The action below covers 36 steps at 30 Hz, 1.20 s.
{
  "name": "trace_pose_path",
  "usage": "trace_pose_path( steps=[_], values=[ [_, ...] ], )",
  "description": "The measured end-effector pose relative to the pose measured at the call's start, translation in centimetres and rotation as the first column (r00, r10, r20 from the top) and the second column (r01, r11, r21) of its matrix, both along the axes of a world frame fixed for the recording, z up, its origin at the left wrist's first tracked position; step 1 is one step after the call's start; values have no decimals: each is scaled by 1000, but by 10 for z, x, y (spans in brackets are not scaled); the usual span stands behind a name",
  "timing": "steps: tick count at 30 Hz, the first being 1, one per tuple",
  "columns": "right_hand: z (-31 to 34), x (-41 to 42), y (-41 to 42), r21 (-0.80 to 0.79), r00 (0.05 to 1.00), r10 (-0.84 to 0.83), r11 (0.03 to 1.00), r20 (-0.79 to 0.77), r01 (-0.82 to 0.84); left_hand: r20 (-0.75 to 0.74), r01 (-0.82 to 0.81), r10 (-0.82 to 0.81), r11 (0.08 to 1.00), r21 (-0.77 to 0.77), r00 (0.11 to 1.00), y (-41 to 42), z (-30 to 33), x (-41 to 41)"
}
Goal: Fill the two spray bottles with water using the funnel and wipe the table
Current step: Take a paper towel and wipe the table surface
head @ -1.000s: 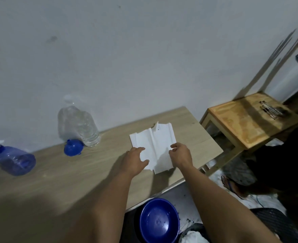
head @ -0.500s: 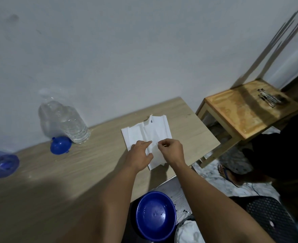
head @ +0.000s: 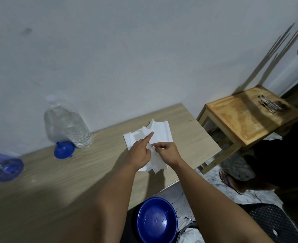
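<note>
Since a moment ago the left hand [head: 141, 152] has stretched its forefinger out across the tissue paper [head: 155, 135], while the right hand [head: 167, 151] has closed thumb and fingers on a fold of it beside the left. Nearest, below the surface [head: 60, 178] edge, sits a blue bowl [head: 156, 220]. Farther left lie a blue funnel [head: 64, 149] touching a clear water bottle [head: 66, 124], and a blue spray bottle [head: 4, 166] at the edge.
</note>
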State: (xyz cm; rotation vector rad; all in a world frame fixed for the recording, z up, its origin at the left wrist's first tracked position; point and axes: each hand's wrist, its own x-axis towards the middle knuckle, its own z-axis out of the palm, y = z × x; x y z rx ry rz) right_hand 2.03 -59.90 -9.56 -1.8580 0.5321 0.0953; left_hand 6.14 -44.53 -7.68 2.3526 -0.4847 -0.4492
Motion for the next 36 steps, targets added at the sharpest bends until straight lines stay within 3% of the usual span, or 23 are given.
trace_pose_path(
  steps=[4, 9, 13, 19, 24, 29, 36],
  values=[
    [0, -1, 2, 16, 1000, 19, 1000, -21, -18, 22, 5, -6, 999, 43, 1000, 3, -1, 3],
    [2, -4, -1, 16, 993, -114, 993, -15, 114, 52, -65, 63, 997, 48, 997, 1, 0, 4],
    [10, -9, -3, -17, 983, -181, 983, -13, 181, 102, -142, 148, 988, -64, 984, -3, 14, 4],
    [24, -15, -1, -8, 962, -273, 962, -8, 272, 38, -205, 221, 949, -239, 975, -11, 54, 3],
    [47, -17, 4, 132, 934, -357, 928, 35, 349, -46, -286, 290, 885, -368, 956, -8, 86, 8],
    [88, -10, 26, 355, 965, -261, 903, -1, 244, -61, -318, 329, 820, -476, 942, 24, 120, 14],
    [141, 12, 91, 510, 990, -100, 859, 100, 36, 14, -342, 402, 795, -502, 916, 115, 158, 14]
  ],
)
